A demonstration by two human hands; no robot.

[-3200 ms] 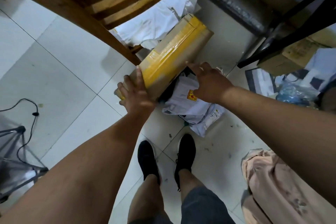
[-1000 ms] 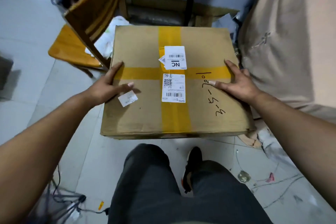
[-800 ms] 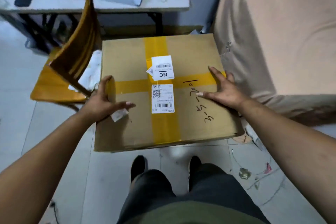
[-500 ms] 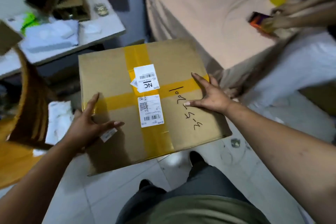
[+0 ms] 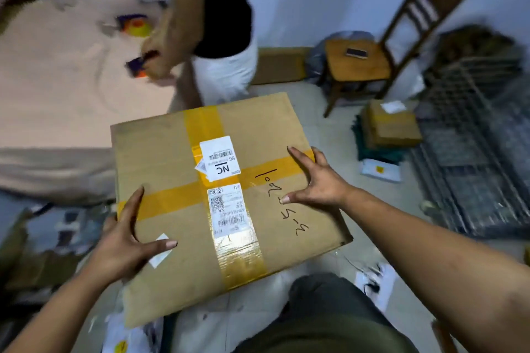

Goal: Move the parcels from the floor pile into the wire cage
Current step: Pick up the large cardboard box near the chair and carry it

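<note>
I carry a large flat cardboard box (image 5: pixel 160 169) crossed with yellow tape, with white labels and black handwriting on top. It is held level in front of me, above the floor. My left hand (image 5: pixel 123 243) grips its left edge, thumb on top. On the right edge sits my right hand (image 5: pixel 318 180), fingers spread over the top. The wire cage (image 5: pixel 470 152) stands at the right, grey mesh, blurred. Smaller taped parcels (image 5: pixel 391 126) and a white mailer (image 5: pixel 380 170) lie on the floor beside the cage.
Another person (image 5: pixel 218 23) in a black top stands straight ahead, beyond the box, hands over a beige-covered bed (image 5: pixel 57 89) at the left. A wooden chair (image 5: pixel 370 60) stands at the back right by the wall. White mailers (image 5: pixel 123 338) lie by my feet.
I have lifted the box off the floor pile and turned right with it. The view has swung from the table and chair to the other person, the second chair and the wire cage.
</note>
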